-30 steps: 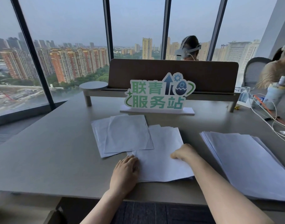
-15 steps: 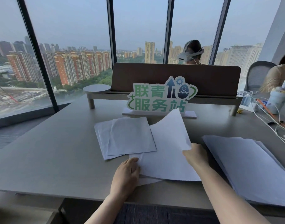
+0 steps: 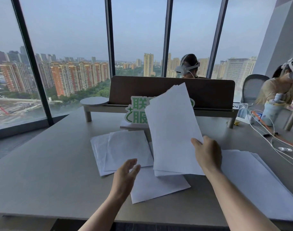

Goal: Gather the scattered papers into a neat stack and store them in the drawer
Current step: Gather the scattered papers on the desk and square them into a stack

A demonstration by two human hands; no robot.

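My right hand [image 3: 207, 152] grips a bundle of white sheets [image 3: 172, 130] by its right edge, tilted up off the grey table [image 3: 42, 172]. My left hand [image 3: 125, 175] hovers open just above the table, left of a single sheet [image 3: 155, 185] lying flat below the lifted bundle. Two overlapping sheets [image 3: 124, 150] lie further left. A larger spread pile of papers [image 3: 252, 177] lies on the right side of the table. No drawer is in view.
A green-and-white sign [image 3: 137, 112] stands behind the papers, before a brown divider [image 3: 209, 92] on a low shelf. White cables [image 3: 273, 140] and a bottle [image 3: 272, 112] sit at the right. Two people wearing headsets sit beyond the divider and at far right.
My right hand has lifted the bundle of sheets higher and more upright. My left hand has come off the papers and opened. One sheet stayed flat on the table.
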